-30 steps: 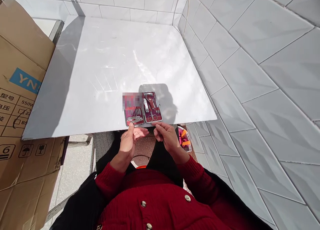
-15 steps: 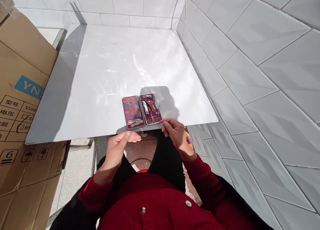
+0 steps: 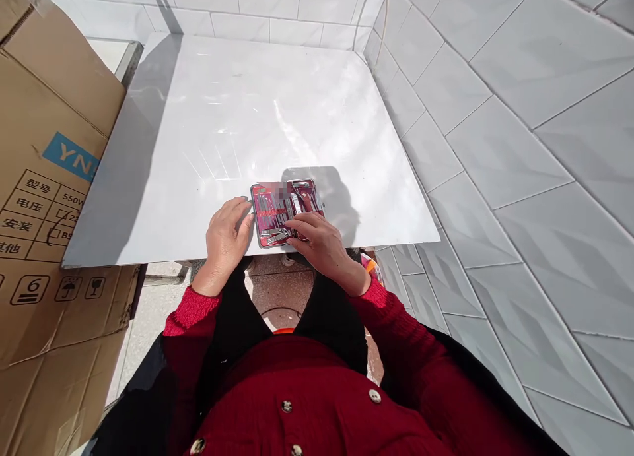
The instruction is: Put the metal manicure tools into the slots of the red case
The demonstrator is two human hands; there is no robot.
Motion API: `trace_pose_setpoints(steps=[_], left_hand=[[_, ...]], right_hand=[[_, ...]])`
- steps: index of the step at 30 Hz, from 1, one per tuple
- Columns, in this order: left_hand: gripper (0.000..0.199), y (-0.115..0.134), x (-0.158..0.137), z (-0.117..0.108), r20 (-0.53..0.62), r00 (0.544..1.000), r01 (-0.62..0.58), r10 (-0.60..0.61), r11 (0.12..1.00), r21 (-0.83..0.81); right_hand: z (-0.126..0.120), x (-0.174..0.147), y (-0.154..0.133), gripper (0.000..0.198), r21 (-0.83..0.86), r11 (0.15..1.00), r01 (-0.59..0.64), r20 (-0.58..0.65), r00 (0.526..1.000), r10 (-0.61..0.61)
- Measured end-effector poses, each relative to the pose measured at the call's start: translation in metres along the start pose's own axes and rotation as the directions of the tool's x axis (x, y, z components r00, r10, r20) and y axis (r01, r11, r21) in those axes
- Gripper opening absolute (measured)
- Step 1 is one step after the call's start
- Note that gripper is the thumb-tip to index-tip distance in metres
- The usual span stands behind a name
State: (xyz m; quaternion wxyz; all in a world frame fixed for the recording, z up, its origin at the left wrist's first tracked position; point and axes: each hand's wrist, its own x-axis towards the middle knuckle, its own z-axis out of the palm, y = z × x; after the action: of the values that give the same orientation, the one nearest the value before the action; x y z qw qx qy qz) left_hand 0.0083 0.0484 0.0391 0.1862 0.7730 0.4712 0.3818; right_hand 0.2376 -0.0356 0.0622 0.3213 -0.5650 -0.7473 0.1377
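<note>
An open manicure case point(image 3: 256, 213) lies near the front edge of the white board. Its maroon lining holds several slim metal tools, with a large nail clipper point(image 3: 271, 234) at the near end of the left half. My left hand point(image 3: 226, 237) rests beside the case's left edge, thumb and bent fingers apart, fingertips at the rim. My right hand point(image 3: 324, 248) reaches across the near part of the right half, hiding the scissors' place. Its thumb and fingers close in near the middle fold, and whatever lies between them is hidden.
White board tabletop point(image 3: 222, 113) meets a tiled wall point(image 3: 495, 159) on the right. A big cardboard box point(image 3: 54, 297) stands against the board's left side. A cable point(image 3: 384, 24) hangs in the far corner. My head's shadow point(image 3: 341, 198) falls beyond the case.
Both hands have moved up from the board's front edge to the case. The left now touches or nearly touches its left side; the right covers part of the right half.
</note>
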Motion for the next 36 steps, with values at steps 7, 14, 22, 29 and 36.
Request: trace_pose_setpoints(steps=[7, 14, 22, 29, 36], left_hand=[[0.044, 0.001, -0.004, -0.001, 0.097, 0.988, -0.133, 0.119, 0.979, 0.155], [0.04, 0.005, -0.005, 0.0, 0.135, 0.983, -0.151, 0.123, 0.965, 0.214], [0.039, 0.006, -0.006, 0.0, 0.13, 0.983, -0.158, 0.129, 0.957, 0.244], [0.038, 0.006, -0.005, 0.001, 0.125, 0.985, -0.147, 0.121, 0.962, 0.231], [0.038, 0.007, -0.006, 0.002, 0.104, 0.986, -0.152, 0.13, 0.958, 0.243]], right_hand=[[0.003, 0.026, 0.004, 0.016, -0.122, 0.981, 0.152, 0.235, 0.965, -0.12], [0.005, 0.03, 0.005, 0.011, -0.185, 0.958, 0.22, 0.273, 0.948, -0.165], [-0.001, 0.029, 0.003, 0.008, -0.275, 0.919, 0.281, 0.296, 0.935, -0.197], [-0.003, 0.032, -0.003, 0.009, -0.311, 0.902, 0.299, 0.322, 0.926, -0.196], [-0.008, 0.031, -0.007, 0.014, -0.351, 0.888, 0.297, 0.333, 0.926, -0.179]])
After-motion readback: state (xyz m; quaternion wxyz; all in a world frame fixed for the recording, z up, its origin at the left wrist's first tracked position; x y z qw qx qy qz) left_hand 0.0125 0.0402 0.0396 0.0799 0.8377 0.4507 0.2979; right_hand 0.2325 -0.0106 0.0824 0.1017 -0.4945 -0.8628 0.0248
